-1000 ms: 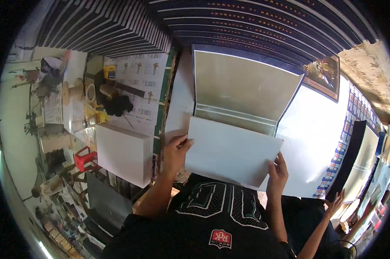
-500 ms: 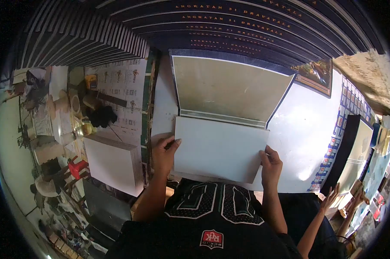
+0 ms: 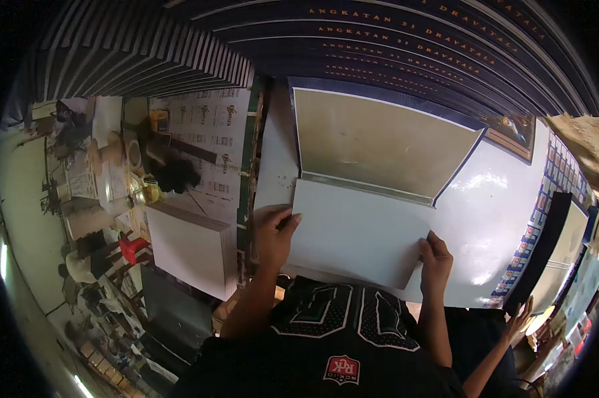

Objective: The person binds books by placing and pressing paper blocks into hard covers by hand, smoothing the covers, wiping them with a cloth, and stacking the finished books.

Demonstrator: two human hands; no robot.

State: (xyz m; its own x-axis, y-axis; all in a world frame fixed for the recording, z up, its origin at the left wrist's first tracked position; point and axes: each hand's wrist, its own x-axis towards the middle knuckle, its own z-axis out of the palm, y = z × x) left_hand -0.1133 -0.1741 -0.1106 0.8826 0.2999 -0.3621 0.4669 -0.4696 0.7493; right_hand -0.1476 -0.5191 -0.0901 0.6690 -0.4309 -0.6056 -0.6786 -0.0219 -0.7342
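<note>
A white book block (image 3: 359, 229) lies on the lower part of an open hardcover case (image 3: 385, 142), its upper edge along the spine strip. The case's upper board tilts up, showing a grey-beige inside with a dark blue rim. My left hand (image 3: 276, 232) is closed on the block's left edge, thumb on top. On the opposite side my right hand (image 3: 436, 259) pinches the right edge between thumb and fingers. The undersides of the fingers are hidden.
Dark blue books with gold spine lettering (image 3: 392, 40) are stacked along the far side. A pile of white book blocks (image 3: 190, 249) stands left of the white table (image 3: 481, 225). At right, another person's hand (image 3: 521, 322) is near another open cover (image 3: 561, 245).
The whole view has shifted, so the table and my hands appear farther right. Both hands keep their hold on the book block, which stays against the spine strip.
</note>
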